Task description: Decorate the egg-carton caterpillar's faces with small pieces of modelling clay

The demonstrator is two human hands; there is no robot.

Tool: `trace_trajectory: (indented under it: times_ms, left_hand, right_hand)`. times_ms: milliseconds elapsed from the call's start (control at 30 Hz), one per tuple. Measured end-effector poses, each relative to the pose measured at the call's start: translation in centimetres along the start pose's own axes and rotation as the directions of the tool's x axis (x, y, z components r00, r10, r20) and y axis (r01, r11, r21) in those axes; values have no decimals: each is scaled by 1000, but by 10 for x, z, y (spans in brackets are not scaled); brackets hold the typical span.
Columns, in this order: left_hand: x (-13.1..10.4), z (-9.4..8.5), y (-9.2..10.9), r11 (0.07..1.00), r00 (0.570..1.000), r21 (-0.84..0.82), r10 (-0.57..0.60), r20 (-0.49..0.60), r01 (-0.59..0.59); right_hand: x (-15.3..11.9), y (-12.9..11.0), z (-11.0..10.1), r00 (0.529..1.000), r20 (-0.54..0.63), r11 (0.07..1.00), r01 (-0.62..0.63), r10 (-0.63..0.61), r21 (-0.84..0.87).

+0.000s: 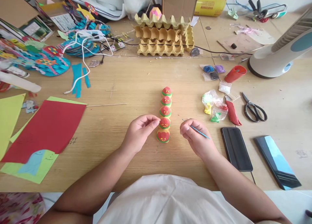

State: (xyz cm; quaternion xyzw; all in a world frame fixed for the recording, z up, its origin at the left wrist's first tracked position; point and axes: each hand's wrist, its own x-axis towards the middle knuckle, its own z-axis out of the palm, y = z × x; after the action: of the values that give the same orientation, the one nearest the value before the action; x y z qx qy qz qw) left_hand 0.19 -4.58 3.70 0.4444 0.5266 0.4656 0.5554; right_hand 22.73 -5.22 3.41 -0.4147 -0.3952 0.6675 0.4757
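Observation:
Between my hands lies a strip of egg carton cups (165, 112), its bumps coloured red with green rims and small smiling yellow faces. My left hand (140, 131) is beside the strip's left edge, thumb and forefinger pinched together near the second cup from the front. Whatever that pinch holds, if anything, is too small to name. To the right of the strip, my right hand (195, 134) grips a thin blue modelling tool (201, 133), which slants across the fingers with its tip pointing left.
Small bags of coloured clay (211, 104), a red utility knife (232, 110), black scissors (253, 108) and two phones (237, 149) lie on the right. Red paper (48, 130) covers the left. Egg cartons (161, 39) stand at the back; a white lamp-like appliance (270, 60) stands far right.

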Motion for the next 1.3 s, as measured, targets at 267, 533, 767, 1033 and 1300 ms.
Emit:
trace_trajectory:
  times_ms: [267, 533, 767, 1033, 1300]
  left_hand:
    - [1, -1, 1, 998, 999, -40, -45, 5, 45]
    - [2, -1, 1, 999, 1000, -39, -30, 0, 30]
    - [4, -2, -1, 999, 999, -33, -21, -26, 20]
    - [10, -2, -4, 996, 997, -68, -62, -47, 58]
    - [16, -2, -9, 991, 990, -71, -116, -74, 111]
  right_hand:
    - [1, 1, 0, 1000, 8, 1000, 24, -24, 13]
    - [0, 0, 0, 1000, -7, 995, 9, -10, -104]
    - [1, 0, -1, 999, 1, 975, 51, -52, -214]
    - [8, -13, 6, 979, -91, 896, 125, -180, -426]
    - [20, -21, 11, 986, -133, 898, 33, -101, -439]
